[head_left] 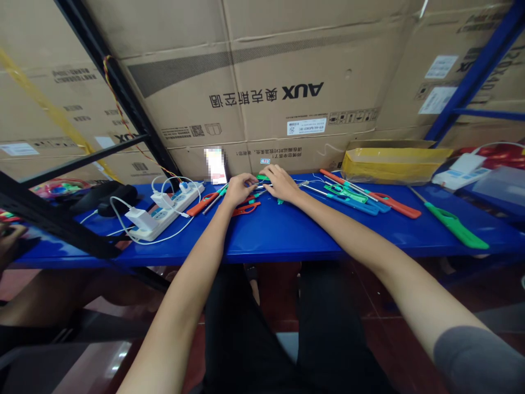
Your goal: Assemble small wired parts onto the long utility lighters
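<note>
both the left hand (238, 189) and right hand (281, 183) curl inward, fingertips nearly meeting over a green lighter part (262, 178), any pinch hidden. orange lighter shells (246, 209) lie just left, blue and green lighters (353, 200) right, seemingly spread along the blue shelf (287, 235) for easy reach.

Small green plastic piece (263, 177), partly hidden from view

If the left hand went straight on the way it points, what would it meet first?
Probably the green plastic lighter part just ahead of the left hand, though depth is hard to judge from this view.
</note>
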The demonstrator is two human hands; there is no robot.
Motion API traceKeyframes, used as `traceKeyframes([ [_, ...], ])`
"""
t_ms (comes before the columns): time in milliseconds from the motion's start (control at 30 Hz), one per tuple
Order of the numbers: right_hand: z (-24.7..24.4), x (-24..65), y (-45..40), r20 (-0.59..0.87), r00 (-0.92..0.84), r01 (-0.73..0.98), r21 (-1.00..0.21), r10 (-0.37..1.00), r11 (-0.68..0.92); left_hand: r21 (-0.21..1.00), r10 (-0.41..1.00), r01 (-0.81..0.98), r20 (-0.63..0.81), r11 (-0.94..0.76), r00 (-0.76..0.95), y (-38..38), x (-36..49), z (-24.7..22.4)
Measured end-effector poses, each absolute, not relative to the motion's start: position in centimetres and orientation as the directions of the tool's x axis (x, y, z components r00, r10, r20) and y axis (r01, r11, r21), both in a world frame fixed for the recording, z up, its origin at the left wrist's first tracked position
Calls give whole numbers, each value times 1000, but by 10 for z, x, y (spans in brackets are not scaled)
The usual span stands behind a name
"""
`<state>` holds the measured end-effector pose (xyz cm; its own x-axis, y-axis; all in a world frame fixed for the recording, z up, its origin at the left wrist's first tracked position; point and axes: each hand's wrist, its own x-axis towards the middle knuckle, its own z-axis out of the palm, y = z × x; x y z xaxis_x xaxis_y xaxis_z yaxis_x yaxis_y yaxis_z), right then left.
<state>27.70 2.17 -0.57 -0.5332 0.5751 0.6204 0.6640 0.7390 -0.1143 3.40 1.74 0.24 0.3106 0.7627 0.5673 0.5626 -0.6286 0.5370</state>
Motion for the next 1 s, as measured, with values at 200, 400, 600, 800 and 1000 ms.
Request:
traceKeyframes([
  [200, -16, 274, 30, 572, -546, 660, -156, 612, 735, 526, 757, 570, 576, -631, 307, 17, 32, 3],
  [400, -19, 277, 37, 562, -551, 668, -146, 617, 729, 532, 760, 568, 573, -628, 305, 17, 35, 2],
  [600, -12, 280, 33, 559, -555, 670, -138, 616, 729, 527, 764, 575, 565, -625, 312, 15, 35, 3],
  [800, -9, 281, 29, 559, -580, 646, -128, 593, 753, 529, 766, 582, 572, -617, 293, 15, 32, 4],
  [1000, -7, 281, 28, 536, -601, 633, -134, 593, 762, 536, 767, 576, 574, -617, 287, 15, 31, 4],
])
